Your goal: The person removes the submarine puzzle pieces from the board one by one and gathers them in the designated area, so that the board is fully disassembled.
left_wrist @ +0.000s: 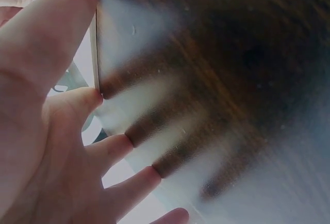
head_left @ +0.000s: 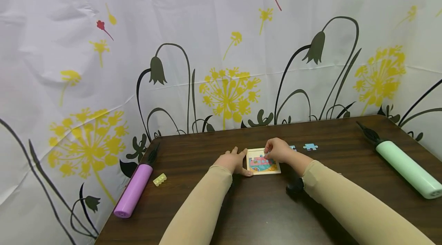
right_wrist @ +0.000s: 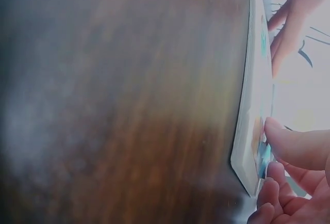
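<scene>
One obscured piece (right_wrist: 265,158) is pinched by the right hand (head_left: 282,151), the splayed left hand (head_left: 234,162) touching the frame (head_left: 266,173).

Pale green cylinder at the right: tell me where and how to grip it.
Grip the pale green cylinder around its middle, probably best from above, across its length: it lies on its side, the body round and straight while the dark end narrows.

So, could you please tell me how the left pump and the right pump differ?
The left pump is purple; the right pump is pale green. The left pump's nozzle slants rightward, away from the person; the right pump's slants leftward. Both lie on the table.
</scene>
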Demonstrator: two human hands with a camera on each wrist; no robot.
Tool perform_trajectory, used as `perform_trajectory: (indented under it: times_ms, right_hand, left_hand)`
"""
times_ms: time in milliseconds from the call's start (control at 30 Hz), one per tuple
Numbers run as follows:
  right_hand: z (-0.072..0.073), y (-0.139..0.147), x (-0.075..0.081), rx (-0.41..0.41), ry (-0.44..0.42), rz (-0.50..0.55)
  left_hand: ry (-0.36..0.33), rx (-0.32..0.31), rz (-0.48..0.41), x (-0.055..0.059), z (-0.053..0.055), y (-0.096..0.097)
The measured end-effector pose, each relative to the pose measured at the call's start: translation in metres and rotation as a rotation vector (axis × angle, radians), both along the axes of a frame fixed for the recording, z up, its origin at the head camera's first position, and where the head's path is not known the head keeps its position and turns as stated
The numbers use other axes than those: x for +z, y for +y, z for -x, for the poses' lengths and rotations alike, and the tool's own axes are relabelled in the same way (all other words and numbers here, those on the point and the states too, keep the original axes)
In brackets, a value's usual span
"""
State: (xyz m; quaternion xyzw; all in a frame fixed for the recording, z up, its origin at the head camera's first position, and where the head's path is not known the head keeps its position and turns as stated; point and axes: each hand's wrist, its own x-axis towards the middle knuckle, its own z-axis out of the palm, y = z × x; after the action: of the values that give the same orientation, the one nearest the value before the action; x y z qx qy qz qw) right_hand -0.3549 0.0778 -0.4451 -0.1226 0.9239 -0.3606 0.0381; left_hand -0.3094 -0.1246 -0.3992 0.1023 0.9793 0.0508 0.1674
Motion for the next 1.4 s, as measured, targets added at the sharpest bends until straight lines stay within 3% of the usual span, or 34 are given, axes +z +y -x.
perform_trajectory:
  times_ms: [267, 433, 567, 767, 867, 1000, 1400]
  right_hand:
    - [0.003, 0.005, 0.006, 0.009, 0.031, 0.006]
    - [0.007, 0.022, 0.020, 0.016, 0.062, 0.024]
    - [0.010, 0.048, 0.043, 0.004, 0.081, -0.006]
    - [0.012, 0.094, 0.090, 0.001, 0.137, -0.054]
    - [0.013, 0.117, 0.103, -0.010, 0.150, -0.066]
    - [0.014, 0.146, 0.102, -0.015, 0.121, -0.078]
    - [0.005, 0.188, 0.058, -0.031, 0.030, -0.106]
  left_hand:
    - [-0.005, 0.000, -0.015, 0.000, 0.002, 0.001]
    - [-0.005, -0.002, -0.012, 0.000, 0.003, 0.002]
    - [0.001, -0.013, -0.010, 0.000, 0.003, 0.003]
    - [0.002, -0.011, -0.001, 0.002, 0.002, 0.001]
    - [0.001, -0.009, 0.002, 0.003, 0.002, 0.000]
    - [-0.005, -0.006, -0.008, 0.004, 0.002, -0.002]
    - [-0.009, -0.008, -0.009, 0.002, 0.005, -0.002]
